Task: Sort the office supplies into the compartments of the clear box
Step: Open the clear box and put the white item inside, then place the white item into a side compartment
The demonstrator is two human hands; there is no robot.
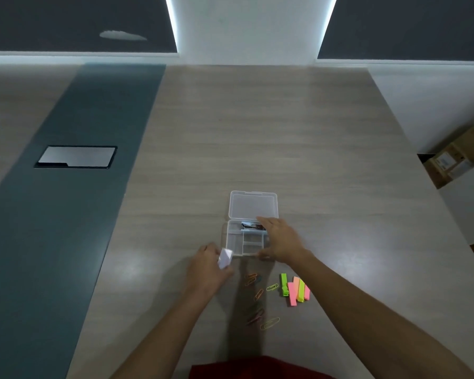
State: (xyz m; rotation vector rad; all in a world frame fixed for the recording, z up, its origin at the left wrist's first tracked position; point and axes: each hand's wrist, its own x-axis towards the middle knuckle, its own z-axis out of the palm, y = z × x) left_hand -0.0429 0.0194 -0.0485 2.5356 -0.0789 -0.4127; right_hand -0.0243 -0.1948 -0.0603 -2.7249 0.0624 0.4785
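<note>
While the right hand (281,239) spreads open over the clear box (246,237) on the tabletop (257,132), apparently steadying it, the left hand (207,266) grips a small white object (225,258) just beside its near-left corner, likely for a compartment.

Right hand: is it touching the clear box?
Touching. The head view shows the right hand spanning the clear box, fingers on its far and near edges.

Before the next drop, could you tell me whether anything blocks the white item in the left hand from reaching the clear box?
Nothing visible does: the left hand holds the white item just beside the open clear box, lid flipped back.
</note>
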